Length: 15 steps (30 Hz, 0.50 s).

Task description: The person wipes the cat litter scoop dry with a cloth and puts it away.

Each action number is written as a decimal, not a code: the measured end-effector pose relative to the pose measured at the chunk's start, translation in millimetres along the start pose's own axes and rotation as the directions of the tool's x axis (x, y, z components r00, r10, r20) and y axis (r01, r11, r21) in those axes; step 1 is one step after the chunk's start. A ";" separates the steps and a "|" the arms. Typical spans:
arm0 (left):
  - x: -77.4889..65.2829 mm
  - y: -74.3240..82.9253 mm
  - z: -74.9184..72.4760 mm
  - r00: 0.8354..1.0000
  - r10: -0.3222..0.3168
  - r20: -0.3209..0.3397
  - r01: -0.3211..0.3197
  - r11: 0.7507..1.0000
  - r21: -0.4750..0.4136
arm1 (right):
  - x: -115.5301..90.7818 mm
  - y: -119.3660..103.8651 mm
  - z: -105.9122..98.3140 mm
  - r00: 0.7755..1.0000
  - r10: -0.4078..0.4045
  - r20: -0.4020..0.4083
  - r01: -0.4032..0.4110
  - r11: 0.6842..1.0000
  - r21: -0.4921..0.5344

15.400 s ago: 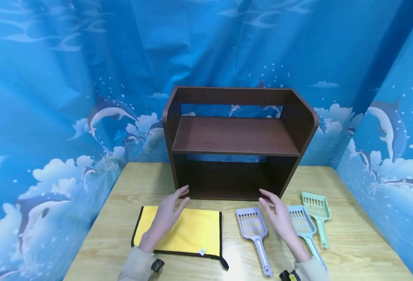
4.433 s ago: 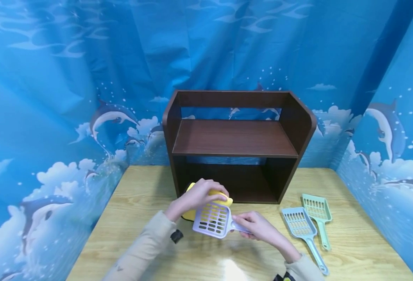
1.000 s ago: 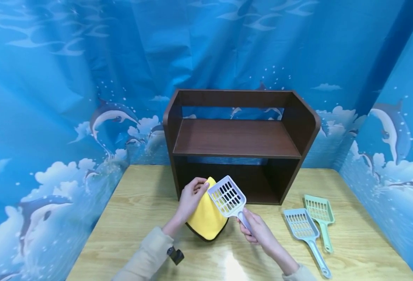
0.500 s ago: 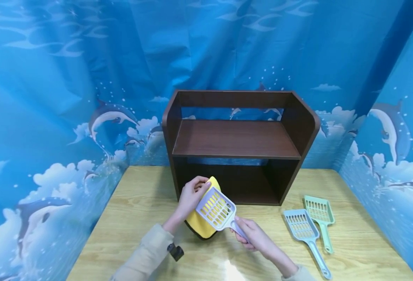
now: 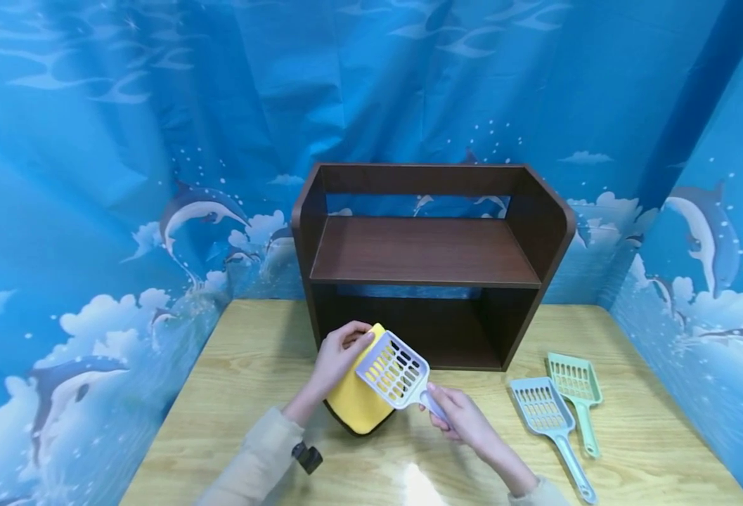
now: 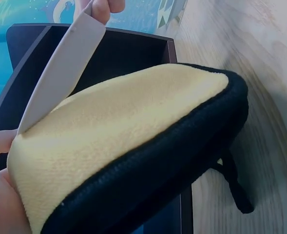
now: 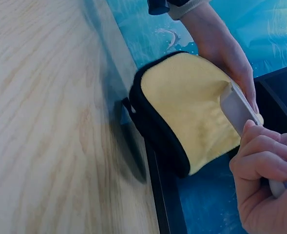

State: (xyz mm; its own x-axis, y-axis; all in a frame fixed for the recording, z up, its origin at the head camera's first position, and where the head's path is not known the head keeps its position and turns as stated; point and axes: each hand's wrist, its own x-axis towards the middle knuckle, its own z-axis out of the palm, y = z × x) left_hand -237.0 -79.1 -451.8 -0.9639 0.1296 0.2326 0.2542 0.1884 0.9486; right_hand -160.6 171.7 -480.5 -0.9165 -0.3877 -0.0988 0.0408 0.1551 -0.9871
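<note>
My left hand (image 5: 341, 360) grips a folded yellow cloth (image 5: 353, 406) with black edging, which hangs down in front of the shelf. A black loop (image 6: 237, 190) dangles from the cloth's edge in the left wrist view. My right hand (image 5: 462, 418) holds a lilac slotted litter scoop (image 5: 403, 372) by its handle, fingers curled round it. The scoop's head lies against the cloth, its far edge right at my left fingertips. In the right wrist view the cloth (image 7: 182, 102) bulges beside the scoop's side wall (image 7: 238, 109).
A dark brown two-tier shelf (image 5: 424, 249) stands at the back of the wooden table (image 5: 244, 365). To the right lie a blue litter scoop (image 5: 543, 407) and a green litter scoop (image 5: 575, 379), close side by side. A blue ocean-print curtain (image 5: 156, 140) surrounds the table.
Earlier the cloth and lilac scoop lay on the table; both are now held up. Over the last second the scoop's head has shifted down and back across the cloth, with small moves of both hands.
</note>
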 end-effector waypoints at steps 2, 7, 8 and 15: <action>-2.0 -1.5 -2.1 1.000 0.006 0.006 -0.006 1.000 -0.006 | 0.4 -0.4 -2.5 1.000 -0.003 -0.006 0.003 1.000 0.001; -7.0 -2.7 -8.0 0.999 0.013 0.040 -0.014 1.000 0.028 | 0.6 -1.3 -7.4 1.000 0.003 -0.017 -0.003 1.000 0.002; -7.3 -2.9 -8.9 0.999 0.014 0.047 -0.015 0.999 0.041 | 0.6 -1.1 -7.7 1.000 0.007 -0.013 -0.007 1.000 0.007; -3.7 2.2 -7.9 0.998 0.033 0.044 -0.038 0.993 0.112 | -2.3 0.4 -3.2 0.999 -0.019 0.044 0.018 0.999 0.033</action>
State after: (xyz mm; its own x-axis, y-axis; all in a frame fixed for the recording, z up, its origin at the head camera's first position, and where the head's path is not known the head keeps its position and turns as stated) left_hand -233.5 -86.9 -448.9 -0.9505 0.1785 0.2542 0.2978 0.2909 0.9092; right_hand -159.7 175.6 -480.2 -0.8987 -0.4302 -0.0854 0.0375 0.1186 -0.9922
